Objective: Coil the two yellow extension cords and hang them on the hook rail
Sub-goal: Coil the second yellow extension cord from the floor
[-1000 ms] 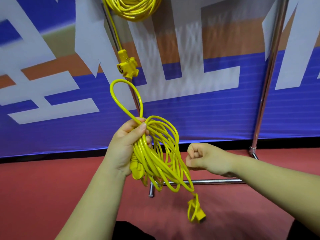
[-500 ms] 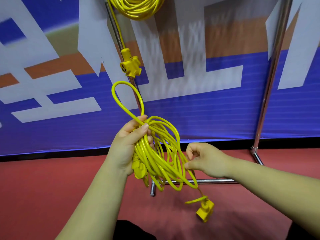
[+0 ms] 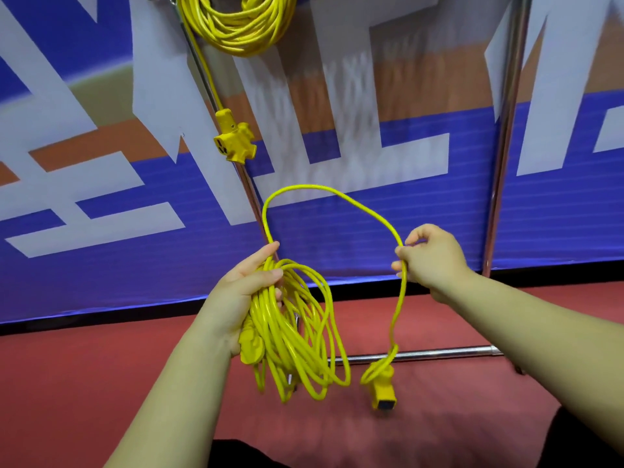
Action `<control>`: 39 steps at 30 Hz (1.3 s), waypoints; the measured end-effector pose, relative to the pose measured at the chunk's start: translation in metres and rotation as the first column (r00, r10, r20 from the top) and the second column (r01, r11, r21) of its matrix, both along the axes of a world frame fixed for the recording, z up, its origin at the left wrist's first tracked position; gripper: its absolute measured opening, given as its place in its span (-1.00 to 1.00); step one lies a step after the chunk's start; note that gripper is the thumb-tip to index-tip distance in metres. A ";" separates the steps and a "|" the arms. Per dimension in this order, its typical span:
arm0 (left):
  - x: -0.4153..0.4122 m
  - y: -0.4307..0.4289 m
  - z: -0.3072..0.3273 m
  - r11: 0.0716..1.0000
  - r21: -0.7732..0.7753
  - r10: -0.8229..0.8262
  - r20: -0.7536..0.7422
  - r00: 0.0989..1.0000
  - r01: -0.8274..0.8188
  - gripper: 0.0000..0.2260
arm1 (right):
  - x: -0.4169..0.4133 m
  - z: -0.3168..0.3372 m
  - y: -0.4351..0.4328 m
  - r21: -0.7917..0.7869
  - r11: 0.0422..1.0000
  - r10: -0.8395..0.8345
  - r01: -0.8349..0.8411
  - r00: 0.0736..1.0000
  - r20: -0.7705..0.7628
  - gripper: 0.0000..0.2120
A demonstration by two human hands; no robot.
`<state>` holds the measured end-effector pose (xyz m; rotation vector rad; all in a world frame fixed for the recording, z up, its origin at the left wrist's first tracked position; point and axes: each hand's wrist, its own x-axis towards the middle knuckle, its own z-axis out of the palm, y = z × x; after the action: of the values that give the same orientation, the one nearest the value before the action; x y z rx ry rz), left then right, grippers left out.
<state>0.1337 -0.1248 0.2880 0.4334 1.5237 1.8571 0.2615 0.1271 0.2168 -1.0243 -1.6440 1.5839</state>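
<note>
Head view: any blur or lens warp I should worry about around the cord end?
In the head view, the dangling socket end is motion-soft; the left hand, right hand and held cord read sharp; the banner smears vertically; the metal post leans from wide-angle distortion; lighting looks even.

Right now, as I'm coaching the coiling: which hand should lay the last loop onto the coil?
Right. The right hand pinches the free tail above the dangling connector and can likely swing it over; the left hand is full, gripping the coil.
</note>
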 end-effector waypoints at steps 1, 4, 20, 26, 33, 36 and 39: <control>0.000 0.000 0.001 1.000 0.017 0.001 -0.012 1.000 -0.001 -0.45 | 0.001 -0.004 0.002 0.027 0.999 0.018 -0.020 0.996 0.082 -0.85; -0.003 -0.002 0.004 0.994 0.101 0.039 -0.019 0.999 -0.037 -0.49 | 0.006 -0.018 0.004 0.203 0.951 0.132 -0.234 0.900 0.416 -0.88; -0.016 0.002 -0.004 0.918 0.245 0.347 -0.116 0.931 -0.312 -0.71 | 0.041 0.027 -0.054 0.207 0.249 0.696 -0.946 0.324 0.641 -0.86; -0.002 0.011 -0.007 0.933 0.078 0.360 -0.277 0.891 -0.352 -0.76 | 0.045 0.041 -0.056 0.238 0.379 0.713 -0.894 0.446 0.541 -0.81; -0.007 0.009 0.000 0.892 0.179 0.441 -0.151 0.884 -0.415 -0.85 | 0.049 0.042 -0.041 0.290 0.424 0.561 -0.858 0.500 0.660 -0.83; -0.013 0.004 0.002 0.879 0.201 0.461 -0.137 0.877 -0.431 -0.89 | 0.050 0.036 -0.030 0.254 0.452 0.509 -0.855 0.481 0.714 -0.83; -0.011 0.004 0.002 0.914 0.135 0.402 -0.183 0.897 -0.382 -0.85 | 0.051 0.032 -0.019 0.259 0.515 0.476 -0.817 0.524 0.706 -0.81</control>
<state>0.1227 -0.1213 0.2899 0.3935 1.7679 2.2634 0.3121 0.1077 0.2490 -0.4966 -3.0168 1.0361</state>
